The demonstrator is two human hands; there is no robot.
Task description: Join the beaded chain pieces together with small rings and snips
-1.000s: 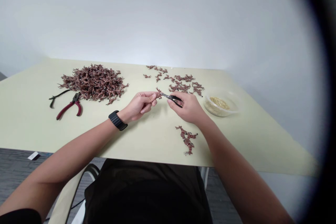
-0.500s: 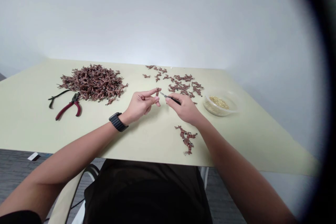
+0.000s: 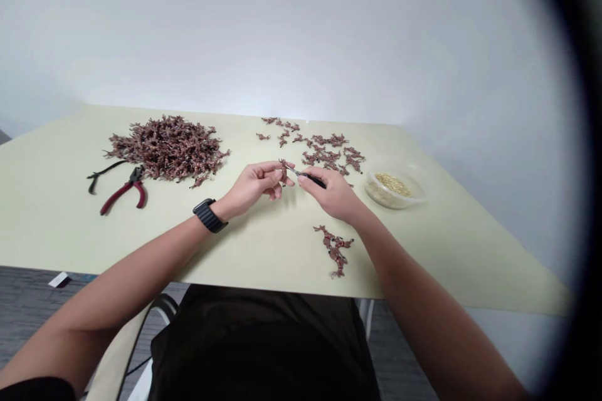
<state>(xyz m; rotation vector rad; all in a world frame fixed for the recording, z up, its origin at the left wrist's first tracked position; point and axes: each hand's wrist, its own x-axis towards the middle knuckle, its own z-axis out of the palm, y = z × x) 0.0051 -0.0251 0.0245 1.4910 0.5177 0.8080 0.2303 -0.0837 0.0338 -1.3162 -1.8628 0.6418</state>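
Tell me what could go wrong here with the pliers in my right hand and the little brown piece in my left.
The pliers in the right hand point at the fingertips of the left hand pinching the brown piece; a slip might jab them. The small cluster lies near the front edge of the table beside the right forearm, which could sweep it off.

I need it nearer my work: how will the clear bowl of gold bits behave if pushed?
The clear bowl looks thin and light, so it likely slides easily on the smooth table. Low and wide, it probably won't tip.
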